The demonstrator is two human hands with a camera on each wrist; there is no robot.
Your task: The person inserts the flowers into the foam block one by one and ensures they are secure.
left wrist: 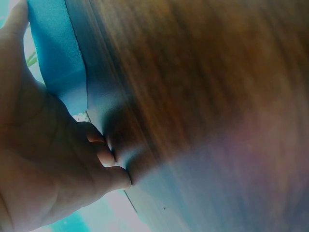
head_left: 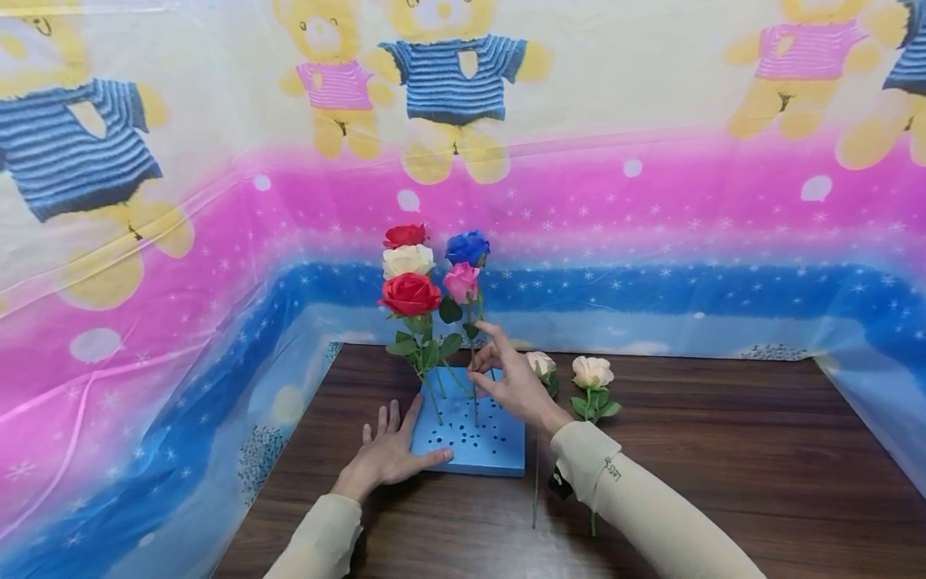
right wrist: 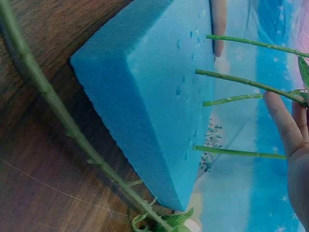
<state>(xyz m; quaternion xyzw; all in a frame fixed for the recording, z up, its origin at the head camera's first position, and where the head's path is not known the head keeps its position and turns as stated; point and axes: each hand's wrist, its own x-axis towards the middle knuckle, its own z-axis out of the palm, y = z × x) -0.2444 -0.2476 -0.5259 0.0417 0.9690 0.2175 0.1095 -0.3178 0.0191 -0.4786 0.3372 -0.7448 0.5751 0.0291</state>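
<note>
A blue foam block [head_left: 470,460] dotted with holes lies on the table. My left hand [head_left: 391,454] rests along its left side, fingers spread, the thumb at the front edge; the left wrist view shows the palm [left wrist: 48,154] beside it. My right hand [head_left: 514,382] pinches the stem of a pink rose [head_left: 461,281], which stands in the block. In the right wrist view the thumb lies against that green stem [right wrist: 231,78]. Behind the pink rose is a blue rose [head_left: 467,248]. To the left stand a front red rose [head_left: 410,294], a cream rose [head_left: 407,261] and a back red rose [head_left: 405,235].
Two pale peach roses lie right of the block: one [head_left: 593,371] farther right, the other [head_left: 540,363] partly hidden by my right hand. The brown wooden table [head_left: 709,450] ends at a curtain [head_left: 651,297] printed with bears, which rises behind and at the sides.
</note>
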